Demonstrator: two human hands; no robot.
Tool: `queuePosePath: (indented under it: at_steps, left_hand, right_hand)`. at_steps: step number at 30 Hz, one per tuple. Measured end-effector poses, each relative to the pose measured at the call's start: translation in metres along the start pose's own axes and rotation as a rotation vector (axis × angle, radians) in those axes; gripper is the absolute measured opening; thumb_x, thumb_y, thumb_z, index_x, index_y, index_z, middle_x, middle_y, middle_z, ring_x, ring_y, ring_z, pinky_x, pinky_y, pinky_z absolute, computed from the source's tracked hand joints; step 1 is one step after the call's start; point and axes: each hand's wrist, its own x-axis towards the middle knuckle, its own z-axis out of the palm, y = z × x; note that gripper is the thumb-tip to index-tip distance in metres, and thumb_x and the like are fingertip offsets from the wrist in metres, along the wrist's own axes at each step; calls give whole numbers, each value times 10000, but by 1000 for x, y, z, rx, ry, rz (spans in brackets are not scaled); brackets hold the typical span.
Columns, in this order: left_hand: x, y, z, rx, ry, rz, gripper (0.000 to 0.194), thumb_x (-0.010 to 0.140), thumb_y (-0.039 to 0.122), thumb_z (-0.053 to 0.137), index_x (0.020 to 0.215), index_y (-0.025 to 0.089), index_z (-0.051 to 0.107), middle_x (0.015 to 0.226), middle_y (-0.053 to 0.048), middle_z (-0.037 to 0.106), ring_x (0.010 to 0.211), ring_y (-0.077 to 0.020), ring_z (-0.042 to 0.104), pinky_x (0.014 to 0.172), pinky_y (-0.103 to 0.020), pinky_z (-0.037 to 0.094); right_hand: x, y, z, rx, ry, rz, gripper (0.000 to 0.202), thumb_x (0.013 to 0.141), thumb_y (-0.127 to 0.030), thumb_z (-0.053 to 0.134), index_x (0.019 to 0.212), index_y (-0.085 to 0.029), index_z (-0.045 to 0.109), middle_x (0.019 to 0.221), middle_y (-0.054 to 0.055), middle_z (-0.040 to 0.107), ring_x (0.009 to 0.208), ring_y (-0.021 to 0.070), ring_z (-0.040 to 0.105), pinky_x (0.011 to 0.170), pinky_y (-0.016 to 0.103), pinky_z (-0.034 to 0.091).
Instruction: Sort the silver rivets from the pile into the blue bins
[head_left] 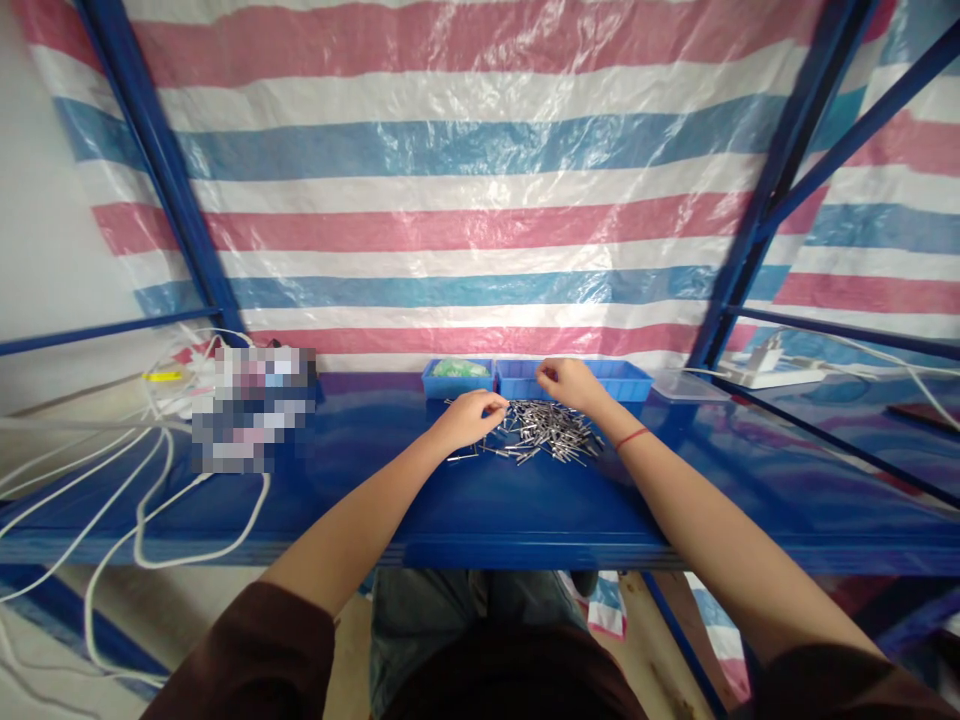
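Observation:
A loose pile of thin metal pins (551, 432) lies on the blue table (525, 510). My left hand (472, 416) is at the pile's left edge, its thumb and fingers pinched together; whatever they hold is too small to make out. Behind the pile, my right hand (566, 382) is over the front edge of the long blue tray (626, 383), fingers curled together, and I cannot tell what is in them. A smaller blue bin (459, 383) with greenish plastic inside stands to the left of the tray.
White cables (202, 550) run across the table's left side, near a blurred patch. A clear flat lid (694, 386) and a white power strip (776, 372) are at the right. Blue frame posts (765, 200) and a striped sheet (465, 150) stand behind.

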Motion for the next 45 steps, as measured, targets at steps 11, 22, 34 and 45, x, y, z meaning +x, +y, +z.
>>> queuePosePath:
  at_steps: [11, 22, 34, 45]
  left_hand:
    - [-2, 2, -1, 38, -56, 10, 213, 793, 207, 533, 948, 166, 673, 875, -47, 672, 804, -148, 619, 783, -264, 468]
    - [-3, -3, 1, 12, -66, 36, 269, 800, 230, 527, 1043, 179, 633, 907, -43, 681, 823, -152, 620, 775, -261, 466]
    - [-3, -2, 1, 15, -112, 22, 276, 809, 252, 522, 1045, 170, 641, 920, -52, 692, 838, -161, 633, 783, -258, 466]
    - [-3, -2, 1, 20, -115, 11, 243, 799, 253, 537, 989, 168, 664, 917, -56, 693, 836, -164, 640, 776, -262, 472]
  right_hand:
    - [-12, -30, 10, -94, -349, -212, 182, 725, -240, 523, 775, -184, 689, 803, 58, 686, 735, 164, 602, 650, 236, 390]
    - [-12, -43, 13, -128, -407, -36, 184, 706, -243, 541, 790, -179, 692, 828, 73, 691, 764, 179, 627, 635, 233, 403]
    - [-13, -47, 13, -104, -396, -30, 211, 696, -222, 532, 802, -180, 710, 811, 75, 704, 760, 181, 639, 625, 230, 405]
    - [-16, -47, 5, -212, -394, 97, 263, 722, -373, 553, 827, -179, 697, 891, 116, 690, 823, 245, 640, 636, 289, 429]
